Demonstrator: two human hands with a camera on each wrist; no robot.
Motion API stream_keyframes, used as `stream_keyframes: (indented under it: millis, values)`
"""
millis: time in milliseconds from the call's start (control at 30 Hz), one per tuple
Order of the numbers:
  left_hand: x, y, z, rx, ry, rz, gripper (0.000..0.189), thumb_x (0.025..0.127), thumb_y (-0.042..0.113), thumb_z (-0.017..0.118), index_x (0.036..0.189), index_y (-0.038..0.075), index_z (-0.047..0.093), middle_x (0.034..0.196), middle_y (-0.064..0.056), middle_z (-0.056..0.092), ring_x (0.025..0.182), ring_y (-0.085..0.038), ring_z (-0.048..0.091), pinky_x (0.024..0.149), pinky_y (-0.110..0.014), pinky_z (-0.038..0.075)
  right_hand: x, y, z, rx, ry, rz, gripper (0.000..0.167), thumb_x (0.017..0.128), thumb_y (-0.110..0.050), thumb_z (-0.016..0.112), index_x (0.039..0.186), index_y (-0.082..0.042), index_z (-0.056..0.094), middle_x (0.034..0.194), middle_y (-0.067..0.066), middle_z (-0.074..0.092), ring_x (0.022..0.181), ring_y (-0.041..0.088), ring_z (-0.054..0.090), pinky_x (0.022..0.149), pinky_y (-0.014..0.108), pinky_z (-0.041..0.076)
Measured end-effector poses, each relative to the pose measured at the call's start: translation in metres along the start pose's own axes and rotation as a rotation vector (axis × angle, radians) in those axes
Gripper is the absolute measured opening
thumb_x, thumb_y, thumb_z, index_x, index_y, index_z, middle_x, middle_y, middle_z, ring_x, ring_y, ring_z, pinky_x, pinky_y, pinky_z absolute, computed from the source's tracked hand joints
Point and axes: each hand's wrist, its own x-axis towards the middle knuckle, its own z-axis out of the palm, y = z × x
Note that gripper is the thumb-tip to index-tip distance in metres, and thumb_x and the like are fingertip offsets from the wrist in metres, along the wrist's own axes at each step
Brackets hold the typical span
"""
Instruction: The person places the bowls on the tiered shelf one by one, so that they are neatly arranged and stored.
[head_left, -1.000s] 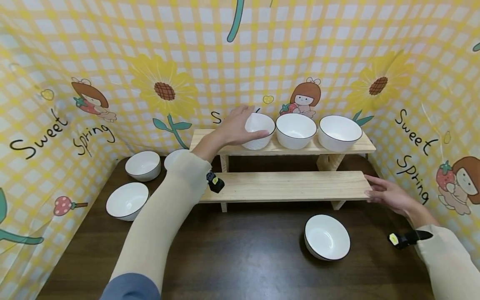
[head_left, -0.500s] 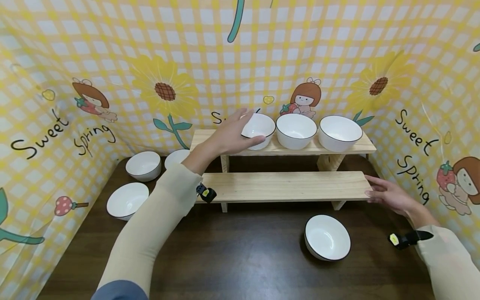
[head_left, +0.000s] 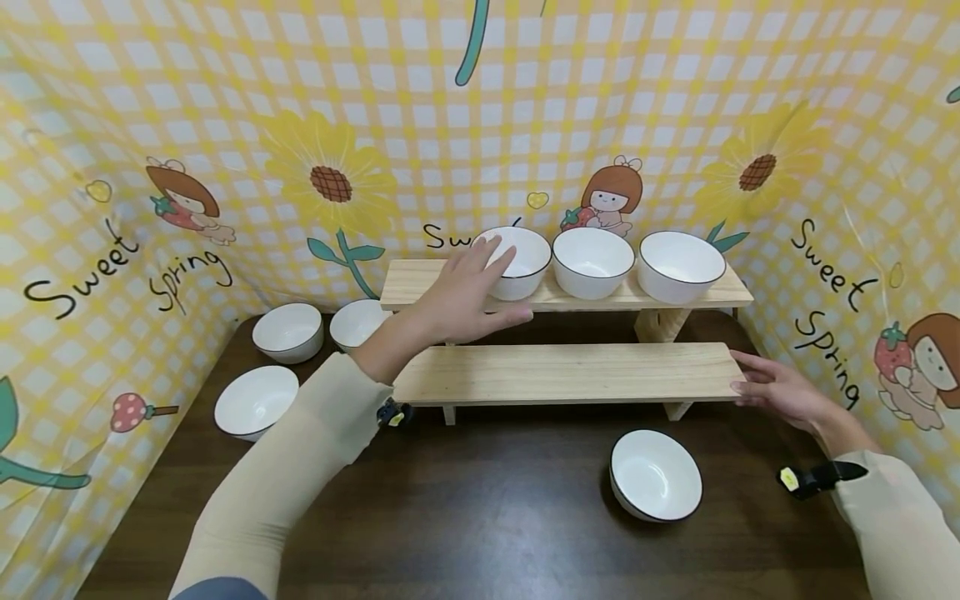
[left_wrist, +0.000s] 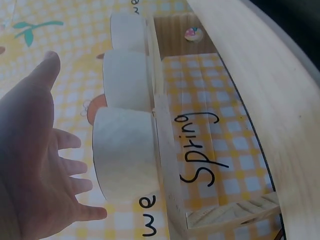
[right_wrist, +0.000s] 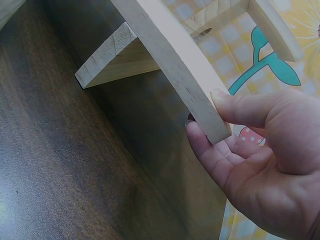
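Observation:
A two-tier wooden shelf carries three white, dark-rimmed bowls in a row on its upper board: a left bowl, a middle bowl and a right bowl. My left hand hovers in front of the left bowl, fingers spread and holding nothing. The left wrist view shows a gap between those fingertips and the nearest bowl. With thumb above and fingers beneath, my right hand grips the right end of the lower board; the right wrist view shows this pinch on the board's end.
Another white bowl stands on the dark table in front of the shelf. To the shelf's left are a back bowl, a partly hidden bowl and a front bowl. Checked yellow cloth surrounds the table.
My left hand has drawn away from the left bowl on the upper board, moving down and toward me. The right hand keeps its grip on the lower board.

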Motion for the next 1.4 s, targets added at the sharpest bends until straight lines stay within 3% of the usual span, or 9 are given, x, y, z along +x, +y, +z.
stream_keyframes:
  millis: [333, 667, 967, 1200, 1400]
  values:
    - [-0.023, 0.010, 0.009, -0.029, -0.030, 0.036, 0.095, 0.095, 0.068, 0.055, 0.164, 0.012, 0.021, 0.170, -0.015, 0.008, 0.156, -0.030, 0.001, 0.121, -0.060, 0.007, 0.000, -0.001, 0.000, -0.001, -0.007, 0.012, 0.075, 0.103, -0.007, 0.058, 0.158, 0.011, 0.009, 0.132, 0.036, 0.050, 0.094, 0.005, 0.064, 0.084, 0.033, 0.057]
    - [-0.040, 0.025, 0.025, -0.055, 0.000, 0.137, 0.095, 0.095, 0.063, 0.060, 0.164, 0.011, 0.021, 0.169, -0.016, 0.012, 0.156, -0.031, 0.005, 0.120, -0.059, 0.015, -0.001, -0.001, 0.000, -0.005, -0.002, 0.014, 0.075, 0.103, -0.008, 0.058, 0.158, 0.010, 0.010, 0.134, 0.039, 0.048, 0.093, 0.005, 0.064, 0.082, 0.030, 0.057]
    - [-0.051, 0.038, 0.044, -0.093, 0.000, 0.201, 0.094, 0.094, 0.059, 0.065, 0.161, 0.005, 0.027, 0.168, -0.019, 0.015, 0.155, -0.035, 0.011, 0.122, -0.055, 0.015, -0.001, -0.003, 0.000, -0.001, -0.007, 0.017, 0.075, 0.103, -0.007, 0.058, 0.158, 0.011, 0.009, 0.131, 0.035, 0.051, 0.094, 0.006, 0.064, 0.083, 0.032, 0.057]
    - [-0.056, 0.043, 0.059, -0.130, -0.058, 0.205, 0.093, 0.094, 0.061, 0.063, 0.163, 0.010, 0.025, 0.169, -0.013, 0.014, 0.156, -0.028, 0.007, 0.123, -0.050, 0.014, -0.001, -0.003, 0.001, -0.003, -0.006, 0.018, 0.075, 0.103, -0.007, 0.058, 0.158, 0.010, 0.010, 0.134, 0.039, 0.048, 0.094, 0.005, 0.063, 0.084, 0.032, 0.057]
    - [-0.057, 0.049, 0.067, -0.160, -0.067, 0.215, 0.094, 0.093, 0.060, 0.065, 0.163, 0.013, 0.024, 0.169, -0.012, 0.016, 0.156, -0.028, 0.011, 0.121, -0.051, 0.020, -0.001, -0.003, 0.001, -0.002, -0.005, 0.019, 0.074, 0.104, -0.007, 0.057, 0.158, 0.010, 0.009, 0.135, 0.040, 0.046, 0.094, 0.005, 0.063, 0.083, 0.030, 0.057]
